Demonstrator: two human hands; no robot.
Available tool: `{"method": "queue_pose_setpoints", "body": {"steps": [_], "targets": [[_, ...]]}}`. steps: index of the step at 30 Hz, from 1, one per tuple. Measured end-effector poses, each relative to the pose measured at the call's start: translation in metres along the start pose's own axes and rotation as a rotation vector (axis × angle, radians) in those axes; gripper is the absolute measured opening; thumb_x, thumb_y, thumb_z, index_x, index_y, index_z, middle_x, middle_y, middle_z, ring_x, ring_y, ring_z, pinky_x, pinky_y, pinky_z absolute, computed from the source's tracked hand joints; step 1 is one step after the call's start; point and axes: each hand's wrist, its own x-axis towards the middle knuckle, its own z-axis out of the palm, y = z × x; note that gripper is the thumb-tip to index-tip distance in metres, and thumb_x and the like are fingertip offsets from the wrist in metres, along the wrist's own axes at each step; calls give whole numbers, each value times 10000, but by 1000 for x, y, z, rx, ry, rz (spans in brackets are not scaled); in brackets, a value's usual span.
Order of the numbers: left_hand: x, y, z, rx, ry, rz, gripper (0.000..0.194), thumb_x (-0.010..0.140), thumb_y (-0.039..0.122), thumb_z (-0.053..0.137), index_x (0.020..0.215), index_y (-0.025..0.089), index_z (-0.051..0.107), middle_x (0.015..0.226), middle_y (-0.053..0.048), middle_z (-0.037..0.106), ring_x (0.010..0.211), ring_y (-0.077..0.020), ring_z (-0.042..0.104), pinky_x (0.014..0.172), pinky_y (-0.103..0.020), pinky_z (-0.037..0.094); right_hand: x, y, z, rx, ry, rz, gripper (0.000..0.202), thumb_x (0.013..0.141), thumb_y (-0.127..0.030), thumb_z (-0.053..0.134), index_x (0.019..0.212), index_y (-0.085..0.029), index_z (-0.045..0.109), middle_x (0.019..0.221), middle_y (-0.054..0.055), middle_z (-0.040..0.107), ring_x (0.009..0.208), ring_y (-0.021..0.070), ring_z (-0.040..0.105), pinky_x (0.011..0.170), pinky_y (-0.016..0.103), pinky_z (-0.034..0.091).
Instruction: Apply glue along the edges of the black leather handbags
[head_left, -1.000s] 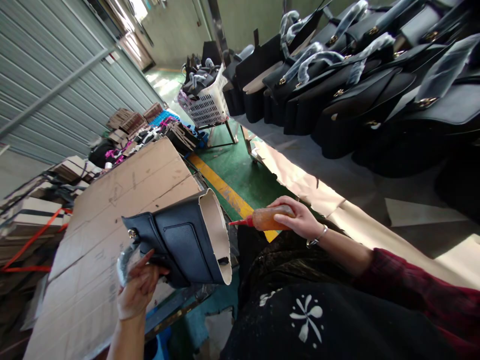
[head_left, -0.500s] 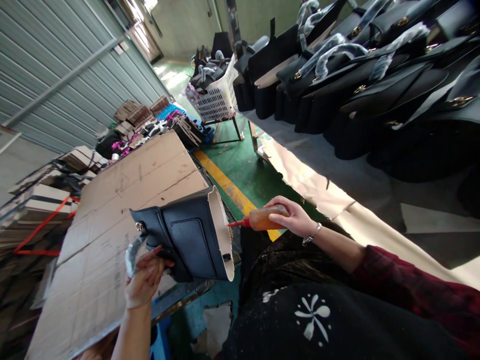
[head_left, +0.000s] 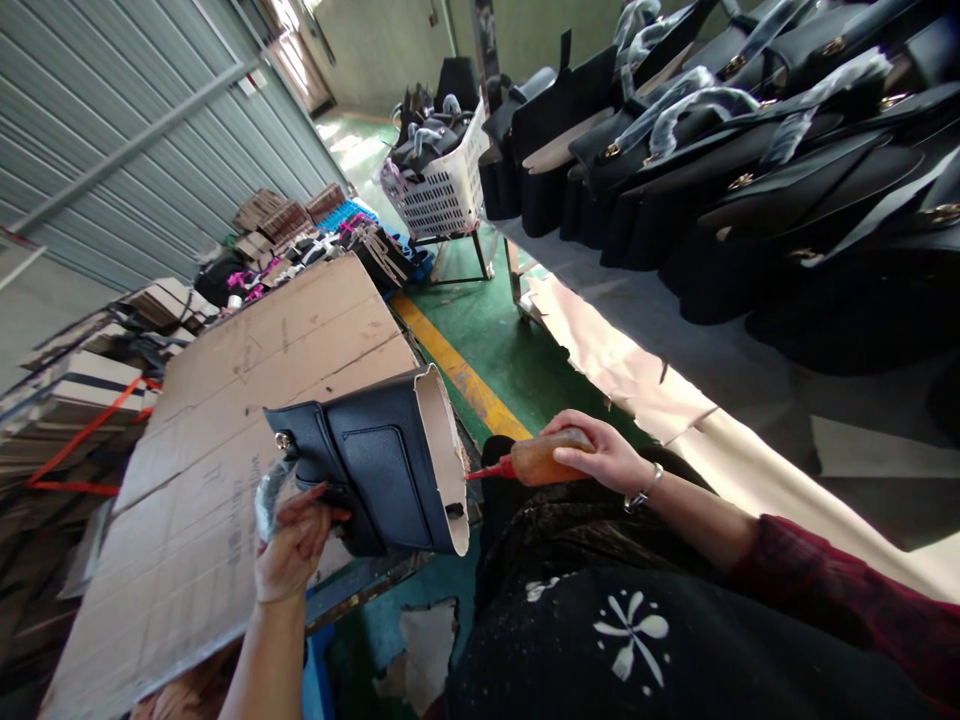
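A black handbag (head_left: 386, 470) lies on its side at the table's near edge, its pale-lined open end facing right. My left hand (head_left: 296, 545) is closed on the bag at its left part, beside the plastic-wrapped handle (head_left: 268, 505) and below a gold-coloured clasp (head_left: 283, 440). My right hand (head_left: 592, 450) grips an amber squeeze bottle (head_left: 547, 457) with a red nozzle. The nozzle tip points left and is at the bag's open rim; whether it touches cannot be told.
Cardboard (head_left: 202, 430) covers the table under the bag. Many black handbags (head_left: 697, 190) stand on a rack at the right. A white plastic basket (head_left: 439, 195) of bags stands farther back on the green floor (head_left: 517, 350). Stacked pieces (head_left: 90, 390) line the left.
The bottle in my right hand has moved down along the bag's open rim and slightly right. My left hand keeps hold of the bag, which stays nearly in place.
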Motion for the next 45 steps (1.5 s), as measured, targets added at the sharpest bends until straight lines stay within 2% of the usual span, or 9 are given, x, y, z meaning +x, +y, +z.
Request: {"method": "queue_pose_setpoints", "body": {"steps": [4,10,14,20,30,37,45], "targets": [[1,0,-1,1,-6,0,340,678,234,625,973,192,789,306,66,376,284,-89,393,548,-330,582,2,-1,5,8,47,-4,356,787,-503,703,953,-196,630,912,58,669,833,224,637,748,333,510],[2,0,3,16,-14,26,325,688,239,626,966,196,789,303,72,362,282,-91,390,528,-326,575,22,1,12,-55,131,9,331,778,-483,692,926,-197,614,890,52,671,822,227,635,763,348,511],[1,-2,2,12,-5,21,313,685,246,641,955,194,791,306,70,365,279,-90,385,511,-335,576,20,4,12,-76,114,23,328,775,-487,687,919,-202,614,864,41,669,797,221,630,735,337,513],[0,-5,-1,-19,40,10,315,667,232,652,942,178,795,313,61,381,286,-95,393,527,-358,590,3,4,10,-38,78,78,370,768,-533,689,912,-197,632,824,35,660,763,215,623,701,324,506],[1,-3,0,-16,-1,2,320,669,205,637,946,190,796,312,64,388,286,-91,399,555,-345,595,-17,-1,15,80,6,121,425,755,-575,703,921,-193,617,875,44,677,786,210,638,726,319,518],[-1,-7,-3,-12,24,-3,328,672,193,618,950,187,791,322,67,393,298,-96,401,569,-364,595,-7,1,15,-8,99,98,438,751,-598,692,912,-197,626,838,43,671,762,218,633,707,333,524],[-2,-5,0,-2,16,14,321,669,188,629,946,175,790,322,67,390,298,-91,393,559,-359,601,-20,-5,14,65,-17,118,422,755,-583,702,911,-197,629,860,40,688,771,216,652,710,327,535]]}}
